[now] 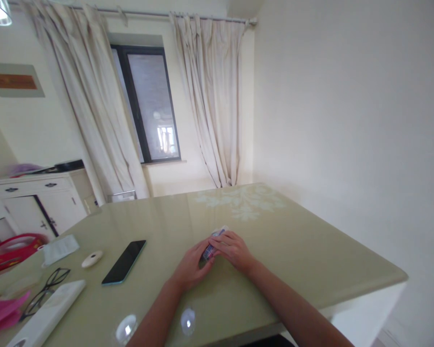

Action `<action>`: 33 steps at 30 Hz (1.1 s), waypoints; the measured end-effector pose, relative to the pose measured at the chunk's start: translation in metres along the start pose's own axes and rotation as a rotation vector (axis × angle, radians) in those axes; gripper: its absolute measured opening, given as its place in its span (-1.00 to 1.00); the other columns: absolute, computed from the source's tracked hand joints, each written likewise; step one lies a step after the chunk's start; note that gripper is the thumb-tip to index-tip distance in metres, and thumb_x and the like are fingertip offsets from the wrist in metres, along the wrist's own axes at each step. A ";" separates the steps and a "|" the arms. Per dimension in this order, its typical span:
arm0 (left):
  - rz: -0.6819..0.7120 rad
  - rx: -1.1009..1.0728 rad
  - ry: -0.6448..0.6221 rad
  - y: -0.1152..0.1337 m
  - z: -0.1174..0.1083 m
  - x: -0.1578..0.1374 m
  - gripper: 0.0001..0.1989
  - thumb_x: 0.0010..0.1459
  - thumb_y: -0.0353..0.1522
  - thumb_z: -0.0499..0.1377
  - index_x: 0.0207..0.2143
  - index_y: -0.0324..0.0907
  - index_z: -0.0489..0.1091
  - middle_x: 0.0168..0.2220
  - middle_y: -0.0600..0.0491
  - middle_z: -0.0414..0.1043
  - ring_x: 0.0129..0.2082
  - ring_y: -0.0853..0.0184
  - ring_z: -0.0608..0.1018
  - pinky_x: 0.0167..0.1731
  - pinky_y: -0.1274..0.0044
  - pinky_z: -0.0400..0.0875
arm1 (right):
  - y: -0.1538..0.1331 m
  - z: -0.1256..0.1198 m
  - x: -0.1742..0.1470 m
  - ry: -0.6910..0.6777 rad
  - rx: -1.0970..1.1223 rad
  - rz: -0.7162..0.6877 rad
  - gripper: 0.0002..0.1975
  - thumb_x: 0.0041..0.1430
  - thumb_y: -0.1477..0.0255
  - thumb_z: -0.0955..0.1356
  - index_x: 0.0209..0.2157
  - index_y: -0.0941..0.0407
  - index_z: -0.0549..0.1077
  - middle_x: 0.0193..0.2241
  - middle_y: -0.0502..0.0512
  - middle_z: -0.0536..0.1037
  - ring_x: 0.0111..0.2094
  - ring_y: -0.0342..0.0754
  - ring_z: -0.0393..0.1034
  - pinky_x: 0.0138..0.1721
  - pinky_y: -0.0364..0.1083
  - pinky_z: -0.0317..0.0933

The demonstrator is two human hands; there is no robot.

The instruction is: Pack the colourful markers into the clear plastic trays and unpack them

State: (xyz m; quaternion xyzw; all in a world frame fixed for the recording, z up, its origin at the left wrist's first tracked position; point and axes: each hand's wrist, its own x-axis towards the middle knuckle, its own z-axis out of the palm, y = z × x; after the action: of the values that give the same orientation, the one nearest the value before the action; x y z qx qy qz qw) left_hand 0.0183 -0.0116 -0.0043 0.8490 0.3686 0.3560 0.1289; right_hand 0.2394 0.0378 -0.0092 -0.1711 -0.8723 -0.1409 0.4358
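Note:
Both my hands meet over the middle of the table (289,250), closed around a small blue, white and pink patterned object (208,252). Much of it is hidden by fingers, so its exact kind is unclear. My left hand (192,268) grips its near left side, with the thumb toward me. Across its upper right side curl the fingers of my right hand (236,251). A pale bit (222,229) shows just beyond the right fingers.
Left of my hands lies a black-screened phone (125,262), with a white round object (92,259) beyond it. Further left are eyeglasses (45,291), a long white object (48,313), a pink item (5,313) and a red basket (12,253). A wall (347,120) borders the table's right.

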 end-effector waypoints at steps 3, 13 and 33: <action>0.019 -0.006 -0.010 -0.002 0.001 -0.001 -0.46 0.29 -0.31 0.14 0.31 -0.09 0.22 0.28 -0.08 0.38 0.25 0.18 0.44 0.30 0.29 0.28 | -0.001 0.002 0.000 0.010 0.044 0.024 -0.65 0.40 0.22 0.32 0.10 0.04 0.53 -0.10 0.11 0.67 -0.10 -0.02 0.50 -0.02 -0.03 0.41; -0.162 -0.219 0.067 -0.007 -0.009 -0.004 -0.52 0.34 -0.12 0.07 0.21 -0.12 0.38 0.18 -0.08 0.49 0.10 0.08 0.55 0.13 0.28 0.41 | 0.011 -0.013 -0.005 -0.034 0.117 0.330 -0.51 0.38 0.07 0.30 0.22 -0.01 0.44 0.10 0.19 0.57 0.11 0.09 0.42 0.18 0.14 0.28; -0.285 -0.312 0.107 0.000 -0.004 0.003 -0.50 0.30 0.00 0.13 0.11 -0.09 0.48 0.09 -0.03 0.56 0.08 0.15 0.58 0.14 0.35 0.42 | 0.017 -0.006 -0.013 0.086 0.327 0.655 -0.69 0.39 0.16 0.30 -0.13 0.02 0.60 -0.16 0.14 0.61 -0.07 0.06 0.45 -0.01 0.07 0.37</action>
State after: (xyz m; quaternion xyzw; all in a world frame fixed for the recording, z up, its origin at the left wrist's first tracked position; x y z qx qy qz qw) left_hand 0.0167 -0.0101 0.0004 0.7379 0.4319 0.4312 0.2881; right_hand 0.2580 0.0487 -0.0150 -0.3634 -0.7632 0.1404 0.5155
